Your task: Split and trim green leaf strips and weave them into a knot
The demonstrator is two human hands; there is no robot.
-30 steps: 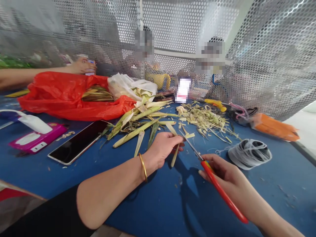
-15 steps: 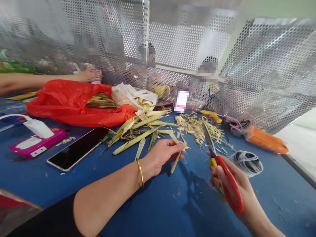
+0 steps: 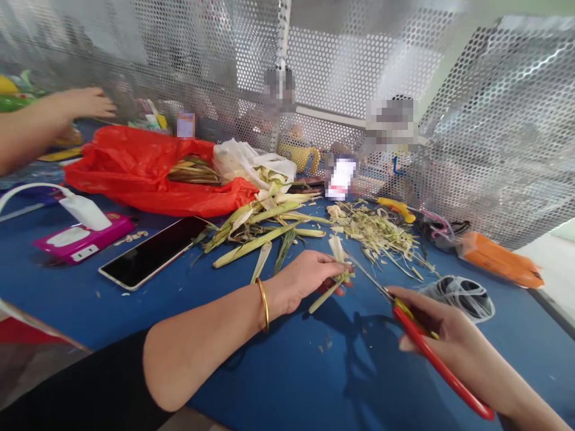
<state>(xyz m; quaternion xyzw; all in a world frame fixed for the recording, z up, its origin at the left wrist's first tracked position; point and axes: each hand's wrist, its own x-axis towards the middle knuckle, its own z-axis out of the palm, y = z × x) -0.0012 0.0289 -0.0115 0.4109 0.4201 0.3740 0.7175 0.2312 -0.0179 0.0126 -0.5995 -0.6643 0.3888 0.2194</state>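
My left hand (image 3: 305, 278), with a gold bangle on the wrist, pinches a pale green leaf strip (image 3: 335, 269) just above the blue table (image 3: 278, 371). My right hand (image 3: 442, 332) grips red and yellow scissors (image 3: 417, 335). Their blades point left and reach the strip next to my left fingertips. Whether the blades are apart I cannot make out. A heap of long green leaves (image 3: 260, 224) lies just beyond my left hand.
A red plastic bag (image 3: 135, 170) of leaves and a white bag (image 3: 245, 158) lie at the back. Trimmed scraps (image 3: 380, 230), a white cord coil (image 3: 462, 296), an orange pack (image 3: 498, 257), a phone (image 3: 155, 251) and a pink case (image 3: 81, 239) lie around. Another person's arm (image 3: 45, 117) reaches in at far left. Perforated metal screens (image 3: 471, 120) wall the table.
My right hand has swung the scissors down from pointing up so the blades meet the strip. The other person's hand at far left has moved away from the red bag.
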